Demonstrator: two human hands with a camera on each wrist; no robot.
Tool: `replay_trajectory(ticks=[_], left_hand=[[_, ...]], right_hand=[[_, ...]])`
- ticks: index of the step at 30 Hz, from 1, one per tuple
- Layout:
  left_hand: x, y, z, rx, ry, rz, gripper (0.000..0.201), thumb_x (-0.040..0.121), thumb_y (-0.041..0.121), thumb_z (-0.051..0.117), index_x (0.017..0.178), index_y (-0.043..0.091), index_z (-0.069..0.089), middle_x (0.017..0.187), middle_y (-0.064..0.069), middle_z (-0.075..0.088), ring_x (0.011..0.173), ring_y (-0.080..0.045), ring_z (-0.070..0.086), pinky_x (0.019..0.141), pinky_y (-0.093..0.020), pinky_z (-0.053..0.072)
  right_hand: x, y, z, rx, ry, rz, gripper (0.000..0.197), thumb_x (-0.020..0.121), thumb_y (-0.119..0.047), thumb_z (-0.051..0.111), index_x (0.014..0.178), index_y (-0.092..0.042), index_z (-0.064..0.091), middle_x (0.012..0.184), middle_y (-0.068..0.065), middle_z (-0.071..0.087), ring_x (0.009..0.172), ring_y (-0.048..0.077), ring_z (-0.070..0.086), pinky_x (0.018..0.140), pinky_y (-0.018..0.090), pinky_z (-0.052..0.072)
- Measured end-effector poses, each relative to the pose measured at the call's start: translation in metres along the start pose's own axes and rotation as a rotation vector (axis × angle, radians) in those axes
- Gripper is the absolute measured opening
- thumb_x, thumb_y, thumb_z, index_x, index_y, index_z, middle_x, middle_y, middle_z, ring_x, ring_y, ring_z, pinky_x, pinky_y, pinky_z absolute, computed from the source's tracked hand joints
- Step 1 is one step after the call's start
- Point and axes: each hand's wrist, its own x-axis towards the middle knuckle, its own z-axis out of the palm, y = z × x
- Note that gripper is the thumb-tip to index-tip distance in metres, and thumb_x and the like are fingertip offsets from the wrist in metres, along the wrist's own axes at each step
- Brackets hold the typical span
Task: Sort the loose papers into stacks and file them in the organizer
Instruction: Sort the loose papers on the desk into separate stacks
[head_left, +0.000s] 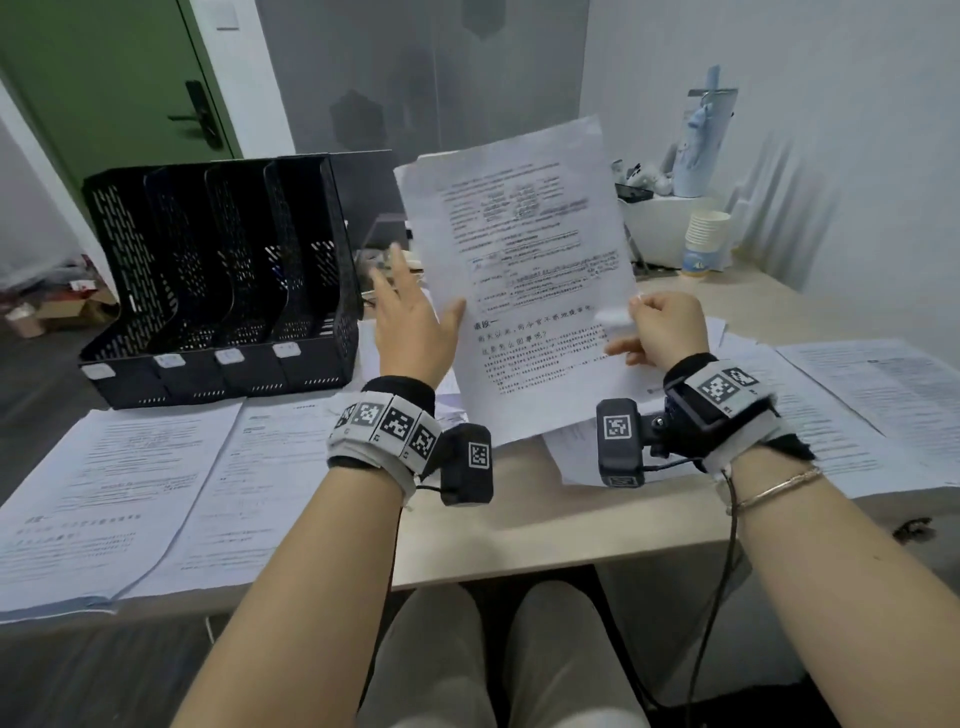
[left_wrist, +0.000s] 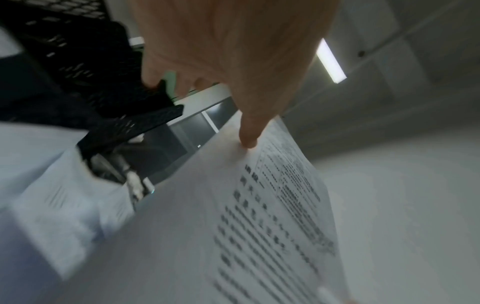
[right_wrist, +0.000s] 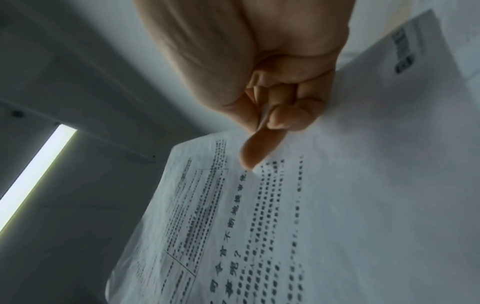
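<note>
I hold a printed sheet (head_left: 524, 270) upright in the air above the table's middle. My right hand (head_left: 660, 332) pinches its right edge; in the right wrist view the thumb and curled fingers of the right hand (right_wrist: 272, 115) clamp the sheet (right_wrist: 285, 226). My left hand (head_left: 415, 317) is spread with straight fingers, and only its thumb touches the sheet's left edge. The left wrist view shows that left hand (left_wrist: 246, 92) with its thumb tip on the sheet (left_wrist: 272, 226). The black mesh organizer (head_left: 223, 270) stands at the table's back left, its several slots holding no papers; it also shows as the organizer (left_wrist: 78, 72).
Paper stacks lie on the table: two at front left (head_left: 104, 493) (head_left: 260, 467), more at right (head_left: 857, 400) and under the held sheet. A stack of paper cups (head_left: 706, 239) and white clutter sit at back right. A wooden table edge (head_left: 519, 551) runs in front of my knees.
</note>
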Motion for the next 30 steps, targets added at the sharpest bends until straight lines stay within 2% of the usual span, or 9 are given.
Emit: replay_trajectory(ticks=[3, 6, 9, 12, 16, 19, 23, 26, 30], left_hand=[[-0.006, -0.008, 0.006, -0.240, -0.137, -0.136, 0.081, 0.093, 0.020, 0.057, 0.149, 0.009, -0.001, 0.142, -0.013, 0.045, 0.130, -0.024, 0.043, 0.108, -0.041, 0.036], [-0.012, -0.014, 0.009, -0.154, -0.120, -0.116, 0.042, 0.093, 0.011, 0.052, 0.132, 0.006, 0.039, 0.121, -0.014, 0.061, 0.111, -0.029, 0.058, 0.093, -0.043, 0.049], [-0.021, -0.017, 0.009, -0.073, -0.042, -0.030, 0.021, 0.090, 0.003, 0.044, 0.109, 0.000, 0.053, 0.108, -0.017, 0.063, 0.100, -0.032, 0.057, 0.084, -0.042, 0.049], [-0.032, -0.019, 0.003, -0.062, 0.017, -0.002, 0.022, 0.091, 0.003, 0.040, 0.108, 0.001, 0.054, 0.105, -0.016, 0.064, 0.096, -0.031, 0.057, 0.081, -0.040, 0.049], [-0.043, -0.026, -0.011, -0.064, 0.067, -0.035, 0.022, 0.090, 0.001, 0.037, 0.105, 0.001, 0.053, 0.102, -0.015, 0.063, 0.092, -0.031, 0.058, 0.078, -0.038, 0.050], [-0.047, -0.029, -0.028, -0.080, 0.077, -0.050, 0.026, 0.089, -0.004, 0.036, 0.109, 0.002, 0.052, 0.107, -0.011, 0.061, 0.095, -0.025, 0.057, 0.077, -0.030, 0.047], [-0.046, -0.035, -0.053, -0.086, 0.096, -0.075, 0.028, 0.088, -0.004, 0.035, 0.111, 0.004, 0.051, 0.102, -0.003, 0.057, 0.089, -0.015, 0.051, 0.074, -0.025, 0.043], [-0.042, -0.043, -0.074, -0.080, 0.142, -0.098, 0.028, 0.088, -0.003, 0.037, 0.112, 0.002, 0.051, 0.102, -0.005, 0.057, 0.089, -0.016, 0.049, 0.075, -0.026, 0.042], [-0.029, -0.068, -0.110, -0.031, 0.197, -0.170, 0.029, 0.087, -0.004, 0.040, 0.114, 0.003, 0.048, 0.112, -0.010, 0.058, 0.100, -0.023, 0.054, 0.084, -0.032, 0.047]], right_hand=[[0.001, 0.006, 0.007, 0.066, -0.027, 0.052, 0.023, 0.100, -0.015, 0.038, 0.110, 0.000, 0.053, 0.116, 0.021, 0.058, 0.040, 0.010, 0.063, 0.032, 0.016, 0.041], [0.000, 0.013, 0.017, 0.099, -0.057, 0.092, 0.034, 0.100, -0.014, 0.037, 0.128, 0.002, 0.046, 0.134, 0.023, 0.049, 0.044, 0.012, 0.065, 0.032, 0.017, 0.042], [-0.007, 0.017, 0.026, 0.015, -0.103, 0.094, 0.019, 0.094, -0.010, 0.042, 0.109, -0.007, 0.054, 0.120, 0.011, 0.059, 0.046, 0.014, 0.066, 0.032, 0.017, 0.039], [-0.014, 0.020, 0.032, -0.155, -0.104, 0.064, 0.012, 0.089, -0.008, 0.050, 0.095, -0.015, 0.056, 0.099, 0.004, 0.063, 0.047, 0.016, 0.063, 0.035, 0.019, 0.037], [-0.020, 0.021, 0.041, -0.265, -0.113, 0.013, 0.019, 0.083, -0.002, 0.055, 0.097, -0.009, 0.066, 0.085, 0.010, 0.061, 0.050, 0.015, 0.050, 0.041, 0.019, 0.035], [-0.025, 0.016, 0.052, -0.283, -0.129, 0.000, 0.021, 0.083, -0.003, 0.057, 0.101, -0.005, 0.068, 0.083, 0.009, 0.060, 0.055, 0.010, 0.047, 0.047, 0.018, 0.033], [-0.033, 0.004, 0.070, -0.215, -0.162, -0.001, 0.020, 0.084, -0.003, 0.056, 0.100, -0.005, 0.067, 0.078, 0.007, 0.057, 0.053, 0.012, 0.046, 0.035, 0.014, 0.033], [-0.042, -0.009, 0.088, -0.180, -0.206, -0.037, 0.015, 0.084, -0.004, 0.055, 0.095, -0.009, 0.065, 0.072, 0.004, 0.057, 0.050, 0.015, 0.047, 0.040, 0.021, 0.033], [-0.056, -0.029, 0.120, -0.144, -0.296, -0.124, 0.012, 0.084, -0.001, 0.056, 0.092, -0.010, 0.059, 0.066, 0.000, 0.056, 0.038, 0.008, 0.048, 0.036, 0.019, 0.032]])
